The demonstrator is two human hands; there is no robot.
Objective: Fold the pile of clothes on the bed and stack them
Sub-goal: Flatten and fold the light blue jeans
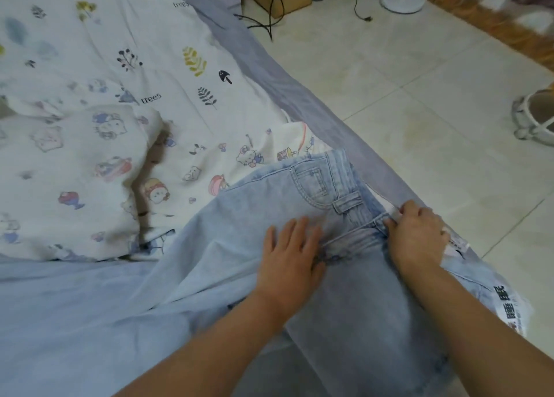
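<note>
Your forearms are reaching in from the bottom edge and you're laying out the light-wash jeans at the near corner of the bed, close to its floor-side edge: left hand is pressing flat with fingers spread, gripping nothing, while right hand is pinching the waistband by the fly. You're looking to be at the flattening step, no fold made yet. Next you're needing to bring one leg over the other, seams lined up, while the cartoon-print garment is waiting beside you.

sheet: "trees" printed twice | jeans tag: unreadable
</note>
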